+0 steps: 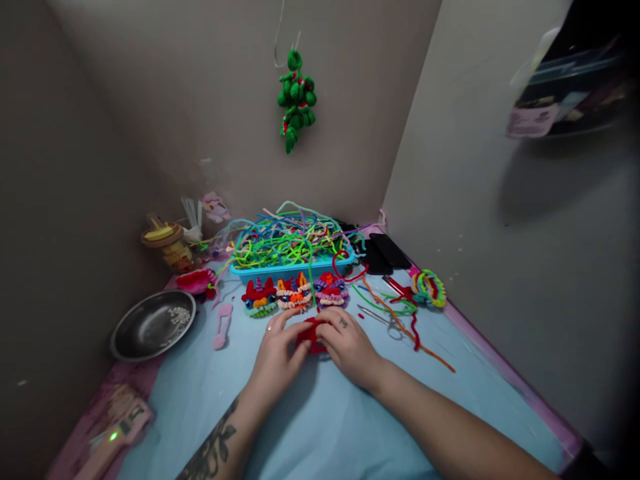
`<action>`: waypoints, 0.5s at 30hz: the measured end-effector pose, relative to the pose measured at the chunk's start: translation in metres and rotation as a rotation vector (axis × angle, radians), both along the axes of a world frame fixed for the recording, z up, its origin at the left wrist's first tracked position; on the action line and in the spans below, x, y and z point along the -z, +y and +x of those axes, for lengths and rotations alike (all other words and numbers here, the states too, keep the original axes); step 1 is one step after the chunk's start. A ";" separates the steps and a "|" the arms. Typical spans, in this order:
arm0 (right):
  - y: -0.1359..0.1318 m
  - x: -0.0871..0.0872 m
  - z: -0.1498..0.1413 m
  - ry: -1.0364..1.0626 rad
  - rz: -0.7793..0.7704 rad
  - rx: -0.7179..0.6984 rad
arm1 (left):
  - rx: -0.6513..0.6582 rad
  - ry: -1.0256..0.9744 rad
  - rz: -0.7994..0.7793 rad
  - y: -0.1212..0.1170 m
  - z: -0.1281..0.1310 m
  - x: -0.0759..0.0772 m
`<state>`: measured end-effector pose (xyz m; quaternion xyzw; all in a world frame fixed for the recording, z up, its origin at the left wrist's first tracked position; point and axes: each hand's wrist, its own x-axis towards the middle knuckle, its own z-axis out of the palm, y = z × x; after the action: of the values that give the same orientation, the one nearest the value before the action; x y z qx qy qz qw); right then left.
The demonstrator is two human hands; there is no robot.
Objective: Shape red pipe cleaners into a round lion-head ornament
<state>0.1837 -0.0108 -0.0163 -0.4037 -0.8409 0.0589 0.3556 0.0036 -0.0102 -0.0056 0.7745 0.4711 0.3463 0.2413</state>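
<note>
Between my two hands is a small red fuzzy piece [314, 337] that looks bent from pipe cleaner. My left hand [281, 347] pinches its left side with thumb and fingers. The fingers of my right hand [347, 343] close on its right side, covering part of it. A green pipe cleaner [312, 280] rises just behind the piece; whether it joins the piece I cannot tell. Right behind my hands sit three small pipe-cleaner figures: a red and teal one [259, 297], a peach and orange one [294, 292] and a purple and red one [331, 291].
A blue tray [295, 272] heaped with pipe cleaners stands at the back. Scissors [383, 322] and loose strands lie to the right, near a coiled bundle [429, 289] and dark phone-like slabs [387, 252]. On the left are a metal bowl [153, 327] and a pink glue gun [117, 433].
</note>
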 end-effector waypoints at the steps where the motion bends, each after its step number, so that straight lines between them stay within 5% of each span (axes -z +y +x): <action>1: 0.000 0.001 -0.001 -0.009 0.002 -0.013 | 0.045 0.005 -0.018 0.000 0.000 -0.001; 4: 0.001 0.004 -0.001 -0.001 0.028 -0.059 | 0.123 -0.028 -0.097 0.001 -0.001 -0.001; 8: 0.002 0.004 -0.001 0.045 0.072 -0.063 | -0.053 -0.154 -0.174 0.006 -0.005 0.001; 10: 0.002 0.003 0.000 0.039 0.096 -0.053 | -0.117 -0.234 -0.302 0.009 -0.006 0.002; 15: 0.000 0.004 -0.001 -0.036 0.200 -0.059 | -0.041 -0.555 -0.690 0.008 -0.004 -0.004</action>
<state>0.1829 -0.0108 -0.0199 -0.3420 -0.8604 -0.0222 0.3771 -0.0001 -0.0025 -0.0019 0.5168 0.4915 0.3683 0.5964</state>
